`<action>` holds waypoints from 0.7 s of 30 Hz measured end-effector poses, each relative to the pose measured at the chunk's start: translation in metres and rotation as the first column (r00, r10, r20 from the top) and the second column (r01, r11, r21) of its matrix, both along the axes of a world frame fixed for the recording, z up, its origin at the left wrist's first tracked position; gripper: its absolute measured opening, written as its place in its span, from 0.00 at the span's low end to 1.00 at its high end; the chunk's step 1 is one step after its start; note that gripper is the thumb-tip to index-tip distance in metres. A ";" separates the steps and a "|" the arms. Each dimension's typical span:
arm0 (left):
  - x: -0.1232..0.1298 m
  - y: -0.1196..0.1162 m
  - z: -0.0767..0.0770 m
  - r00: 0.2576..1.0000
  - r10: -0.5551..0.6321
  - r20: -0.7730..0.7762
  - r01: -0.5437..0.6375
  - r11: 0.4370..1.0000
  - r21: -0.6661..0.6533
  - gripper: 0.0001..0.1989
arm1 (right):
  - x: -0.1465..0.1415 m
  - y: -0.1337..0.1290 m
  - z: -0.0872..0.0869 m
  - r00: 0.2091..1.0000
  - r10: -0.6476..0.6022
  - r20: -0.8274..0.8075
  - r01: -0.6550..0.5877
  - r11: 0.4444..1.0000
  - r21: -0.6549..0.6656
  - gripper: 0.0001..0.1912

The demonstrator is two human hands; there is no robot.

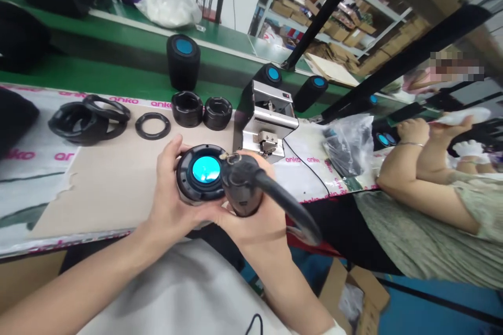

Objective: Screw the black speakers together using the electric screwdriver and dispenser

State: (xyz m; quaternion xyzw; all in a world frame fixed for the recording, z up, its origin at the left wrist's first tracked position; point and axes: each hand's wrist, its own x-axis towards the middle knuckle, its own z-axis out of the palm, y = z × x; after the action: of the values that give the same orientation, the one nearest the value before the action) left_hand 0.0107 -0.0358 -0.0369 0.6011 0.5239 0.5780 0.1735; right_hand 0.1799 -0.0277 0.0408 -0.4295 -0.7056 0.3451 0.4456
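My left hand (170, 185) is wrapped round the side of a round black speaker (184, 188) with a shiny blue disc in its end. A black ring with small screw holes surrounds the disc. My right hand (259, 225) grips an electric screwdriver (241, 188), seen from above, whose thick black cord arcs down to the right. The screwdriver stands over the speaker's right edge; its tip is hidden. Just beyond my right hand sits a silver and black screw feeder (271, 115). Both hands are above a cardboard sheet (118, 183) on the bench.
Black ring parts (187, 109) and a flat black ring (153, 126) lie behind the cardboard. Finished-looking speakers (183, 62) stand on the green conveyor (129, 67). A clear plastic bag (349, 146) lies right. A co-worker's arms (408, 162) reach in from the right.
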 end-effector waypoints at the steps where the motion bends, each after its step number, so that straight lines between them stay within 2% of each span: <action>1: 0.001 0.000 0.000 1.000 -0.005 0.025 0.004 1.000 0.016 0.62 | 0.000 0.003 -0.002 1.000 0.015 -0.002 -0.015 1.000 0.013 0.36; 4: 0.001 0.001 0.005 0.998 -0.016 0.056 0.013 0.998 0.060 0.59 | 0.002 0.011 -0.001 0.999 0.036 0.034 -0.034 0.998 -0.059 0.33; 7: -0.001 0.001 0.010 0.999 -0.032 0.018 0.030 0.995 0.091 0.60 | 0.003 0.015 0.008 0.997 0.060 0.051 -0.050 0.984 -0.172 0.36; 11: -0.004 0.000 0.008 0.996 -0.063 0.057 0.059 0.996 0.067 0.60 | 0.009 0.021 0.026 0.998 0.040 -0.056 -0.057 0.933 -0.356 0.37; 12: -0.005 0.000 0.006 0.995 -0.070 0.065 0.066 0.996 0.061 0.60 | 0.011 0.024 0.031 0.997 0.021 -0.080 -0.049 0.929 -0.367 0.38; 14: -0.007 0.000 0.004 0.995 -0.076 0.062 0.072 0.995 0.062 0.63 | 0.016 0.033 0.039 0.994 0.042 -0.105 -0.073 0.948 -0.309 0.38; 16: -0.010 -0.001 0.004 0.997 -0.065 0.048 0.062 0.996 0.060 0.64 | 0.020 0.043 0.044 0.985 0.151 -0.080 -0.165 0.962 -0.217 0.37; 18: -0.011 -0.002 0.007 0.999 -0.046 0.016 0.045 0.997 0.064 0.64 | 0.022 0.052 0.046 0.961 0.273 -0.033 -0.275 0.947 -0.164 0.37; 21: -0.012 -0.002 0.010 0.997 -0.075 -0.002 0.075 0.994 0.075 0.60 | 0.023 0.059 0.045 0.928 0.371 0.032 -0.355 0.907 -0.226 0.40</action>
State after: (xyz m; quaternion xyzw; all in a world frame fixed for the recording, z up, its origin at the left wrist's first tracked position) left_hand -0.0014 -0.0375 -0.0265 0.6263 0.4788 0.5906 0.1723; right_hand 0.2034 0.0310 0.0857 -0.3490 -0.7476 0.4804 0.2976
